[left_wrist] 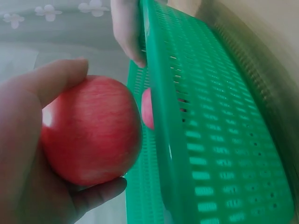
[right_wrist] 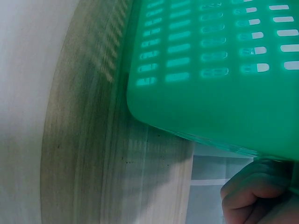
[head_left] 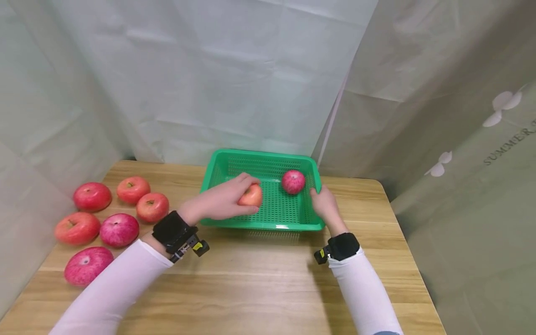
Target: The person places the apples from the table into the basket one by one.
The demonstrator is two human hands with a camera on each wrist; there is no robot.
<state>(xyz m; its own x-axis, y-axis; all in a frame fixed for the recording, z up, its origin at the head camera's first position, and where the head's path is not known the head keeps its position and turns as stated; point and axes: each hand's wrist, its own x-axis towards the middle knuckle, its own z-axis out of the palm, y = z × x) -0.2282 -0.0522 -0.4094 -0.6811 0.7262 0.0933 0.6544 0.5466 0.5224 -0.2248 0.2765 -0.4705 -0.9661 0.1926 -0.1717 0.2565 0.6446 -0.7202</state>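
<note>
A green plastic basket with slotted walls stands on the wooden table. Over its left half, my left hand grips a red apple; in the left wrist view thumb and fingers wrap round this apple, level with the basket rim. My right hand holds the basket's right rim, and curled fingers show at the edge in the right wrist view. One darker pink-red apple lies inside the basket, towards the right end.
Several more apples are grouped on the left side of the wooden table. Pale curtains hang close behind the table and along both sides. Each wrist wears a black band with a small camera.
</note>
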